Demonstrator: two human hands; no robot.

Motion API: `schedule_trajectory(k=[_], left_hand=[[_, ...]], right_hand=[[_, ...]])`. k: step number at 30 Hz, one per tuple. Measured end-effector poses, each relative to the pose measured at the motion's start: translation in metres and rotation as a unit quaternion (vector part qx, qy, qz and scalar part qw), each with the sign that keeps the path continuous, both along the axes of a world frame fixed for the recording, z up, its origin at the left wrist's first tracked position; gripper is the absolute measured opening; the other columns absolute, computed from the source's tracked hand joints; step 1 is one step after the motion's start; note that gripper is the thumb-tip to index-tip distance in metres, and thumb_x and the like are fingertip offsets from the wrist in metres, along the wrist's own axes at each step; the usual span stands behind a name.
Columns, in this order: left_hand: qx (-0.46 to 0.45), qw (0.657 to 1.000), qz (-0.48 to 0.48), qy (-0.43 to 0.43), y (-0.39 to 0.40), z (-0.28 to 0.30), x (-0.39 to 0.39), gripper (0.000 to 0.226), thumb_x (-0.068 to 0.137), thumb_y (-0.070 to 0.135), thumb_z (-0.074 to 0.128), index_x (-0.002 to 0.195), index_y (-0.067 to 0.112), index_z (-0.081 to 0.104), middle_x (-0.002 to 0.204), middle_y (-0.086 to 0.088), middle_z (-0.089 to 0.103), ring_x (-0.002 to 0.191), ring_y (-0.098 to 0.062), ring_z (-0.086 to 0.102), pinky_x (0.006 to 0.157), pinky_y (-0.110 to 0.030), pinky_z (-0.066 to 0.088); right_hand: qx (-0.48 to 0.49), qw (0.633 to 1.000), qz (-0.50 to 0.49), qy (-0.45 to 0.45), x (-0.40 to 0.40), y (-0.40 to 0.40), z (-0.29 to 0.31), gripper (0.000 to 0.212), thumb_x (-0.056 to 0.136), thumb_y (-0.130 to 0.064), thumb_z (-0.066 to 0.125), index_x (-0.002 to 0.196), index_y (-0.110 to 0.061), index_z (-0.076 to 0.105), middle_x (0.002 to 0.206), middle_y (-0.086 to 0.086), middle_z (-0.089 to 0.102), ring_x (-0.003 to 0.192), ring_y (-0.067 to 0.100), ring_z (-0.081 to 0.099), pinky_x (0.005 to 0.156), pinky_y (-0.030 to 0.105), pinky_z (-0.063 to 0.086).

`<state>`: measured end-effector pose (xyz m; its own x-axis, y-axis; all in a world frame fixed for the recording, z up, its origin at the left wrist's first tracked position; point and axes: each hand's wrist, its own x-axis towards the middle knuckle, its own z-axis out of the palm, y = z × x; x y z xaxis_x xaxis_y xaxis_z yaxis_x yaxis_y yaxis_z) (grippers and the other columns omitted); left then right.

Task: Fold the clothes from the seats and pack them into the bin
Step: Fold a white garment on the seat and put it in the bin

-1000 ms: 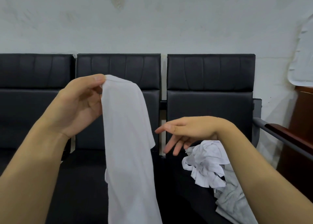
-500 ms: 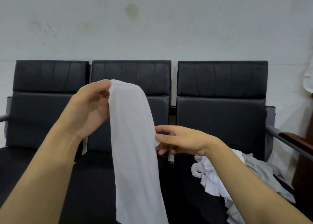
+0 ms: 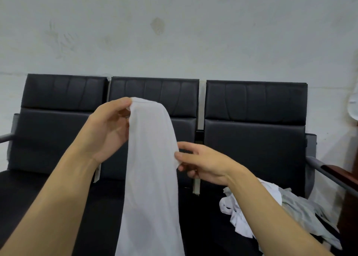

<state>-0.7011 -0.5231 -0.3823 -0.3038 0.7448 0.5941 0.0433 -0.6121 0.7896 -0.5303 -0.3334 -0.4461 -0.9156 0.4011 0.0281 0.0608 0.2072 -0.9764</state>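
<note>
White garment (image 3: 151, 178) hung lengthwise before the middle black seat (image 3: 155, 100); left hand (image 3: 108, 131) pinched its top edge in a closed grip, thumb and fingers curled on the cloth; right hand (image 3: 201, 162) pinched its right edge lower down; crumpled white and grey clothes (image 3: 286, 213) lay on the right seat (image 3: 255, 139).

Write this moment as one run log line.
left hand: pinches white garment top | right hand: pinches its edge | pile: on right seat
</note>
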Motion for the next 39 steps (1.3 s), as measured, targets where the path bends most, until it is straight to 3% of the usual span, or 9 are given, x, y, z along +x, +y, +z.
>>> schedule_trajectory(k=[6, 11, 15, 18, 23, 26, 32, 35, 39], left_hand=[[0.004, 1.0, 0.005, 0.002, -0.007, 0.002, -0.007, 0.035, 0.097, 0.024, 0.048, 0.095, 0.011, 0.081, 0.095, -0.002, 0.075, 0.088, -0.017, 0.068, 0.074, -0.023, 0.056], [-0.009, 0.999, 0.034, 0.026, -0.012, -0.001, -0.016, 0.036, 0.094, 0.025, 0.048, 0.083, 0.014, 0.081, 0.089, 0.0, 0.077, 0.081, -0.014, 0.07, 0.068, -0.021, 0.056], [-0.034, 0.997, 0.061, 0.035, -0.011, -0.008, -0.037, 0.039, 0.1, 0.023, 0.047, 0.107, -0.008, 0.07, 0.101, -0.007, 0.076, 0.091, -0.02, 0.068, 0.076, -0.026, 0.057], [-0.053, 0.994, 0.082, 0.044, -0.009, -0.012, -0.048, 0.048, 0.104, 0.023, 0.048, 0.126, -0.019, 0.055, 0.122, -0.018, 0.073, 0.104, -0.026, 0.069, 0.083, -0.028, 0.06], [-0.086, 0.985, 0.139, 0.059, -0.007, -0.017, -0.053, 0.026, 0.103, 0.02, 0.058, 0.113, 0.001, 0.072, 0.118, -0.018, 0.075, 0.106, -0.027, 0.073, 0.088, -0.03, 0.06], [-0.119, 0.978, 0.164, 0.048, -0.001, -0.025, -0.059, 0.017, 0.097, 0.014, 0.067, 0.109, 0.004, 0.072, 0.111, -0.014, 0.078, 0.105, -0.025, 0.075, 0.086, -0.025, 0.061], [-0.18, 0.959, 0.219, 0.017, 0.025, -0.057, -0.078, 0.026, 0.095, 0.01, 0.072, 0.12, 0.008, 0.067, 0.103, -0.01, 0.08, 0.101, -0.026, 0.076, 0.096, -0.039, 0.059], [-0.131, 0.957, 0.257, -0.015, 0.038, -0.058, -0.077, 0.021, 0.097, 0.009, 0.07, 0.118, 0.01, 0.069, 0.103, -0.004, 0.08, 0.103, -0.022, 0.075, 0.082, -0.027, 0.062], [-0.031, 0.953, 0.301, -0.005, 0.043, -0.035, -0.074, 0.019, 0.096, 0.016, 0.074, 0.114, 0.019, 0.07, 0.111, 0.002, 0.078, 0.11, -0.018, 0.073, 0.096, -0.039, 0.058]], right_hand=[[-0.008, 0.99, -0.126, 0.068, -0.002, -0.003, 0.007, 0.024, 0.101, -0.032, 0.067, 0.123, -0.026, 0.075, 0.102, -0.006, 0.076, 0.078, 0.009, 0.056, 0.059, 0.019, 0.042], [0.184, 0.95, -0.232, 0.094, 0.017, -0.006, 0.026, 0.026, 0.102, -0.04, 0.063, 0.124, -0.033, 0.074, 0.112, -0.014, 0.077, 0.107, 0.01, 0.068, 0.09, 0.03, 0.047], [0.29, 0.911, -0.276, 0.097, 0.028, -0.004, 0.038, 0.029, 0.102, -0.042, 0.061, 0.125, -0.031, 0.075, 0.116, -0.016, 0.074, 0.109, 0.004, 0.066, 0.095, 0.027, 0.051], [0.241, 0.922, -0.279, 0.121, 0.028, -0.004, 0.043, 0.025, 0.102, -0.04, 0.062, 0.122, -0.031, 0.074, 0.115, -0.016, 0.074, 0.107, 0.003, 0.064, 0.086, 0.02, 0.047], [0.155, 0.95, -0.241, 0.127, 0.027, 0.0, 0.04, 0.022, 0.097, -0.036, 0.071, 0.117, -0.031, 0.077, 0.112, -0.014, 0.076, 0.106, 0.005, 0.067, 0.081, 0.022, 0.048], [0.215, 0.94, -0.249, 0.09, 0.023, 0.007, 0.034, 0.019, 0.095, -0.031, 0.074, 0.114, -0.03, 0.076, 0.109, -0.011, 0.075, 0.1, 0.006, 0.07, 0.077, 0.018, 0.052], [0.333, 0.896, -0.293, -0.009, -0.007, 0.032, 0.002, 0.017, 0.1, -0.036, 0.067, 0.113, -0.027, 0.075, 0.107, -0.01, 0.072, 0.099, 0.009, 0.066, 0.085, 0.027, 0.051], [0.339, 0.89, -0.303, 0.022, -0.019, 0.04, -0.003, 0.014, 0.101, -0.033, 0.067, 0.11, -0.027, 0.075, 0.1, -0.015, 0.066, 0.091, 0.004, 0.061, 0.087, 0.027, 0.049], [0.388, 0.855, -0.323, 0.119, -0.019, 0.042, 0.023, 0.007, 0.1, -0.035, 0.066, 0.104, -0.032, 0.071, 0.1, -0.019, 0.065, 0.089, -0.004, 0.058, 0.074, 0.016, 0.041]])
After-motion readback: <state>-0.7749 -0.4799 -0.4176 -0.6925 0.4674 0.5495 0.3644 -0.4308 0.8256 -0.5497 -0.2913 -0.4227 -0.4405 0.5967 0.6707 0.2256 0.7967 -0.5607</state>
